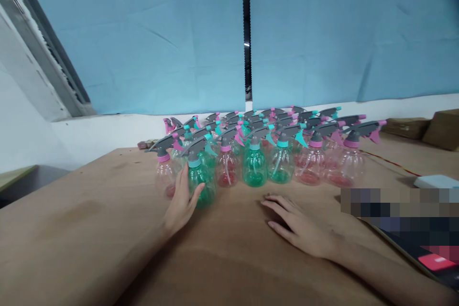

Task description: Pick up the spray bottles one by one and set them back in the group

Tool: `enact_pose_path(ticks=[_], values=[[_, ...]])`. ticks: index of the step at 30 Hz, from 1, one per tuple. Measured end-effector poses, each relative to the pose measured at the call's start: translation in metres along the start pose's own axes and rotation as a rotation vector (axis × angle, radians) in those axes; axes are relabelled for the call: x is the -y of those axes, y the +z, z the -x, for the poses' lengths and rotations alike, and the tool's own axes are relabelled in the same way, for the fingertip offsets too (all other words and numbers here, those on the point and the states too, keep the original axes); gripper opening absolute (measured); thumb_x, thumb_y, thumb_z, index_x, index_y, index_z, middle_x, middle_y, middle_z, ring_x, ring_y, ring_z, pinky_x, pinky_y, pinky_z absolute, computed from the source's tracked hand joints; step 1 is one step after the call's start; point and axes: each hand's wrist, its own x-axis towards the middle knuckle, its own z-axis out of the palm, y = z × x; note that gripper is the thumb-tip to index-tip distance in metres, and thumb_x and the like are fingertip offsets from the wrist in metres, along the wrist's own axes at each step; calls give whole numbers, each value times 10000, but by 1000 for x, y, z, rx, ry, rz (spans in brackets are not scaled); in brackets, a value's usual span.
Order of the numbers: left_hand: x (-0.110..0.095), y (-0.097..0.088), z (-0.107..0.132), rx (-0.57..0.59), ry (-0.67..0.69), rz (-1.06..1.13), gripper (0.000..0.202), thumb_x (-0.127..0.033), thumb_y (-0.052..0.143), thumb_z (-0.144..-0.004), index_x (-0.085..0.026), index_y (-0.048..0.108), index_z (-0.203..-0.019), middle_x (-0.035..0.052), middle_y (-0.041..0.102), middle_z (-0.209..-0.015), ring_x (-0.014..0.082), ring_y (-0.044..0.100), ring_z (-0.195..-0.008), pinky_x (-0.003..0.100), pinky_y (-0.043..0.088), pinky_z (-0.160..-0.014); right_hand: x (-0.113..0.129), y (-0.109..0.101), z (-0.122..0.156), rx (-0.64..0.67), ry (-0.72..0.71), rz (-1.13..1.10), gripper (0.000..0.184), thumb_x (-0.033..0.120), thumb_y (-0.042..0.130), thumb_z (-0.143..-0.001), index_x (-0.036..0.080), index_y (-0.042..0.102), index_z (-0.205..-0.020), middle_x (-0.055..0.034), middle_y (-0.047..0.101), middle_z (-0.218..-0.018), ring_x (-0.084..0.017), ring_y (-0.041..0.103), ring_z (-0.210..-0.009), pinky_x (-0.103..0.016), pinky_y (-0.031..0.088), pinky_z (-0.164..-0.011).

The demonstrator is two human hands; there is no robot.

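Nearest the camera, at about five o'clock, right hand [303,229] lying flat and palm down on the bare wooden tabletop [89,210], fingers spread loosely and holding nothing, apparently parked there as a brace. At about seven o'clock, left hand [181,203] reaching forward, open fingers and thumb curved around the lower side of the green spray bottle [202,186], touching it but not closed tight; grip from the side seemingly chosen to keep the bottle upright.

That green spray bottle standing at the front left edge of the cluster, near eleven o'clock from the left hand's wrist, teal collar and grey trigger head on top. Just to its left, touching the back of the fingers, a clear pink-collared bottle [164,174].

Further back, around twelve o'clock, rows of spray bottles [287,148] packed close together, green and pink-tinted, all upright with trigger heads pointing sideways, likely grouped tight to save table space.

At three o'clock, a white box [435,181] and a pixelated patch over dark items. Far at two o'clock, brown cardboard cartons [444,129] against the wall. Behind everything, blue curtain [143,33] with a dark gap at the middle.
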Motion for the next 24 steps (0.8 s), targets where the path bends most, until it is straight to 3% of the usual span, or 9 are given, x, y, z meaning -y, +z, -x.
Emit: enact_pose_path(ticks=[10, 24], values=[[15, 18, -14, 18, 53, 14, 602, -384, 311, -916, -157, 50, -1408, 182, 227, -1430, 280, 190, -1339, 513, 185, -1067, -2, 1, 0, 7, -6, 17, 421, 369, 392, -901, 202, 420, -1287, -93, 411, -1321, -227, 364, -1224, -416, 308, -1033], [19, 27, -24, 3, 29, 139, 559, -375, 258, -932, -249, 9, -1416, 81, 83, -1495, 260, 98, -1365, 512, 100, -1099, -2, 2, 0, -3, -10, 23, 422, 371, 394, -901, 199, 422, -1285, -101, 411, -1321, -234, 363, -1223, -419, 310, -1029]])
